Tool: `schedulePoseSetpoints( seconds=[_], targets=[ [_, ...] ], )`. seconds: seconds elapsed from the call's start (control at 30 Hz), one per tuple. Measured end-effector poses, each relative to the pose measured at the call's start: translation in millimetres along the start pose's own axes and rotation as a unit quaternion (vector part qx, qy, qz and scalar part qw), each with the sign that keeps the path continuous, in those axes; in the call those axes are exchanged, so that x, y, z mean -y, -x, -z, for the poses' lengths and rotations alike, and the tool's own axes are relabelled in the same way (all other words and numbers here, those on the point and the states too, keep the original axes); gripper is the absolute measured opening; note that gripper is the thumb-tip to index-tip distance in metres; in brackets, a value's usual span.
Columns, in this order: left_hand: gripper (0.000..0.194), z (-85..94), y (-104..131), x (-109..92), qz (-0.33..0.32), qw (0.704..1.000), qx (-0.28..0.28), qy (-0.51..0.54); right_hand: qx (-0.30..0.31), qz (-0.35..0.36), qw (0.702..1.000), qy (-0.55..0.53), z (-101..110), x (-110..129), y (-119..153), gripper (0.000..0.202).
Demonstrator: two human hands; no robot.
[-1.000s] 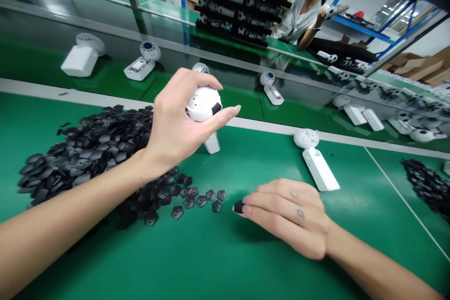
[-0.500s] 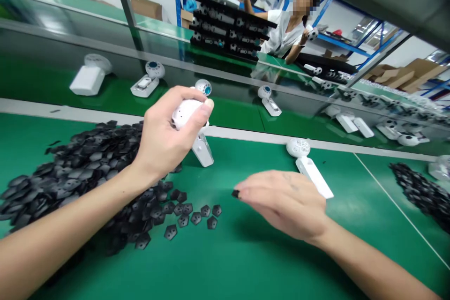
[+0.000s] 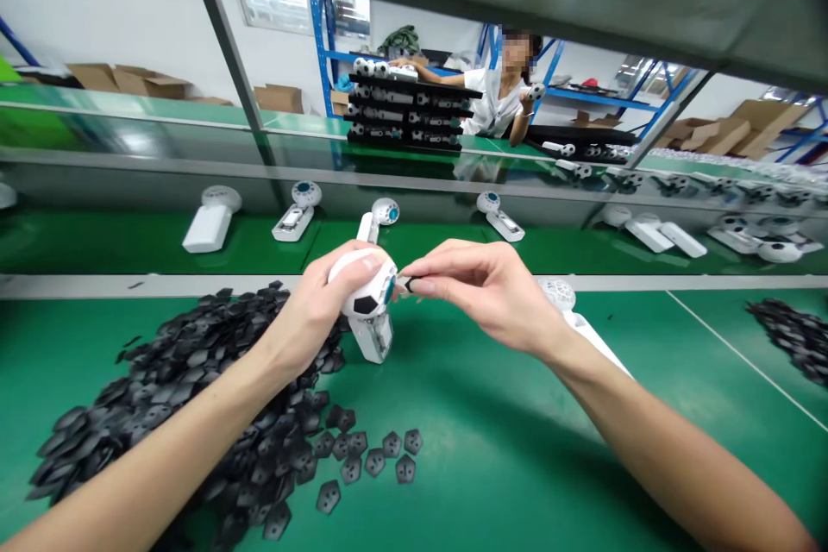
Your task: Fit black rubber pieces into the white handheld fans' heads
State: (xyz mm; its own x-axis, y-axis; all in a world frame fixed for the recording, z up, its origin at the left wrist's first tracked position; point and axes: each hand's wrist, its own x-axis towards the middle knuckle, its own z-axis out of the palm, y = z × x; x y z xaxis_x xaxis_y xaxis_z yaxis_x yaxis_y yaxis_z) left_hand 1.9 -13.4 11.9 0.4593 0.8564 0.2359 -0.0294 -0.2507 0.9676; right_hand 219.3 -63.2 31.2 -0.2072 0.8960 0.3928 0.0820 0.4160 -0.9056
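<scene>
Ball point(image 3: 360, 278), white with a teal-ringed side point(image 3: 391, 285), is being held just beyond and right of the pile point(image 3: 213, 388); its near face is being filled partly by a black pentagon point(image 3: 366, 305), and a white handle point(image 3: 373, 338) with an open recess is being shown just under it. The ball is being gripped by the left hand point(image 3: 323, 297), closed around it from the pile side, thumb over the top. A black piece point(image 3: 407, 284) is being pinched between thumb and fingers of the right hand point(image 3: 495, 289), right of the pile and close by the teal side; whether the ball is being touched by it cannot be told. Loose pieces point(image 3: 375, 461) are being spread on the green bench point(image 3: 492, 457) at the pile's right edge. Farther right of the pile, a white unit point(image 3: 599, 341) is being partly hidden by the right forearm. Beyond the pile, more units point(image 3: 210, 224) are being lined up on the green belt point(image 3: 420, 246); well to its right, a second heap point(image 3: 793, 336) is being seen. Far behind the pile, a ball-shaped item point(image 3: 536, 92) is being held up by a person point(image 3: 495, 102) beside stacked black trays point(image 3: 407, 112).
</scene>
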Motion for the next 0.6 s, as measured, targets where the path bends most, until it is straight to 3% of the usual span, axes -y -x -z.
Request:
schedulePoseSetpoints(
  seconds=[0.07,0.13,0.23,0.3,0.47,0.6],
  targets=[
    [0.045,-3.0,1,4,-0.006,1.0,-0.007,0.02,0.011,-0.03,0.998,0.05,9,2,3,0.012],
    [0.049,-5.2,3,7,-0.026,0.998,-0.044,0.039,0.045,-0.068,0.978,0.192,17,0,7,0.017],
    [0.048,-6.5,2,7,-0.059,0.991,-0.107,0.059,0.123,-0.104,0.886,0.435,17,-11,13,0.026],
    [0.047,-7.0,1,4,-0.067,0.987,-0.135,0.06,0.173,-0.109,0.853,0.48,10,-24,15,0.026],
    [0.05,-8.9,-1,-1,-0.055,0.981,-0.174,0.06,0.245,-0.098,0.859,0.439,-9,-45,9,0.02],
    [0.046,-4.1,2,8,-0.047,0.979,-0.195,0.041,0.251,-0.116,0.875,0.398,-5,-50,1,0.016]
  ],
)
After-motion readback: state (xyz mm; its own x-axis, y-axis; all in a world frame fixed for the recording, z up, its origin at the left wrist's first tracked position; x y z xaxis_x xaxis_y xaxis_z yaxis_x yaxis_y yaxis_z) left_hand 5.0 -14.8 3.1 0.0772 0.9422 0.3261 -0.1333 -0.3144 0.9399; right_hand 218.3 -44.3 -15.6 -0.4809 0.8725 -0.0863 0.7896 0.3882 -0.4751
